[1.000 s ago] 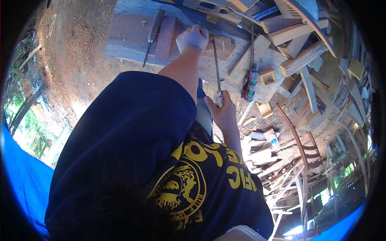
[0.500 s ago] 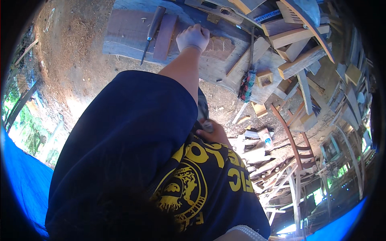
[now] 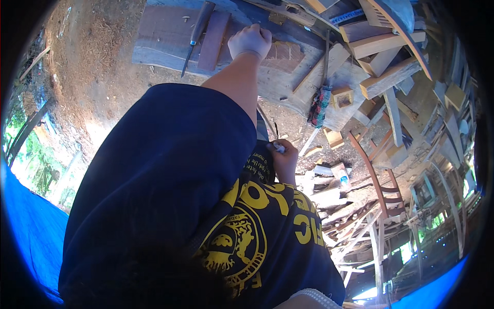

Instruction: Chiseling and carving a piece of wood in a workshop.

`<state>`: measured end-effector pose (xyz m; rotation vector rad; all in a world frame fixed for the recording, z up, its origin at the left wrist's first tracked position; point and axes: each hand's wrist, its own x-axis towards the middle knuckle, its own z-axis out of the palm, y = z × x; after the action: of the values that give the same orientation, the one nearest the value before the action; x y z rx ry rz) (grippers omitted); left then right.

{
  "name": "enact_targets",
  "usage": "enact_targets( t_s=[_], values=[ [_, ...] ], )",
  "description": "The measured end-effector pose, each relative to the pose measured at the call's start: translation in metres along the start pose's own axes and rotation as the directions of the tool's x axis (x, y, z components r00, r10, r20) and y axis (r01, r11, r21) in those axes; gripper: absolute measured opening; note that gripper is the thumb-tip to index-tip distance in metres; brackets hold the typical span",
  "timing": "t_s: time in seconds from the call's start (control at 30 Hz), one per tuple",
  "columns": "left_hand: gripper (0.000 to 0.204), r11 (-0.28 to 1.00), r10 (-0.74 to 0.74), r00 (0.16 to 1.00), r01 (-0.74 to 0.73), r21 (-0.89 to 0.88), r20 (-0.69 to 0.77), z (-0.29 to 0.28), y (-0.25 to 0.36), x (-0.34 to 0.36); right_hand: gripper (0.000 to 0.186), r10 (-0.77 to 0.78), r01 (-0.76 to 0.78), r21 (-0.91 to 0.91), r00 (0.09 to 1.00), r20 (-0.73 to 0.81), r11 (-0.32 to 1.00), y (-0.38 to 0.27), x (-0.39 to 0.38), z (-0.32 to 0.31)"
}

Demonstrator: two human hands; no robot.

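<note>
My left hand (image 3: 249,42), pale up to the wrist, is closed at a carved wooden piece (image 3: 285,55) on the plank bench (image 3: 162,31); what its fingers grip is unclear. Close to my dark shirt, my right hand (image 3: 283,159) closes round a white-wrapped handle (image 3: 279,148); its tool is mostly hidden. Left of the left hand lie a reddish board (image 3: 215,41) and a long narrow blade tool with a handle (image 3: 198,28). Right of the carved piece lies another long tool with a multicoloured wrapped grip (image 3: 320,107).
Wood offcuts (image 3: 386,77) crowd the bench's right side. A brown curved chair frame (image 3: 381,185) and a scrap pile (image 3: 355,226) are at the lower right. Dirt floor (image 3: 87,67) with shavings lies at left, beside a blue tarp (image 3: 31,226).
The white-wrapped tool and my right hand moved from beside the bench down to my body, then slightly up and right. My left hand shifted slightly up, still closed.
</note>
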<state>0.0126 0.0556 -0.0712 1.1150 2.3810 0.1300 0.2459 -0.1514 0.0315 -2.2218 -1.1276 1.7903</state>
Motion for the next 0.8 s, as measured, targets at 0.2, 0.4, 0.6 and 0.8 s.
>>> enact_targets(
  t_s=[0.2, 0.4, 0.6, 0.8],
  values=[
    [0.037, 1.0, -0.002, 1.0, 0.002, -0.011, 0.031, -0.002, -0.001, 0.001, 0.017, 0.037, -0.025, 0.208, 0.998, -0.053, 0.978, -0.005, 0.011, -0.001],
    [0.038, 1.0, 0.0, 0.999, 0.0, -0.002, 0.037, 0.0, -0.001, 0.002, 0.021, -0.121, 0.122, 0.189, 0.993, -0.014, 0.974, -0.05, 0.034, -0.008],
    [0.037, 1.0, 0.003, 1.0, -0.003, 0.0, -0.01, 0.001, 0.0, 0.0, 0.02, -0.563, 0.505, -0.32, 0.817, -0.121, 0.802, -0.08, 0.114, 0.014],
    [0.035, 1.0, 0.016, 0.999, -0.016, 0.008, -0.045, 0.002, 0.0, -0.001, 0.013, -0.683, 0.522, -0.511, 0.704, -0.195, 0.683, -0.053, 0.126, 0.032]
  ],
)
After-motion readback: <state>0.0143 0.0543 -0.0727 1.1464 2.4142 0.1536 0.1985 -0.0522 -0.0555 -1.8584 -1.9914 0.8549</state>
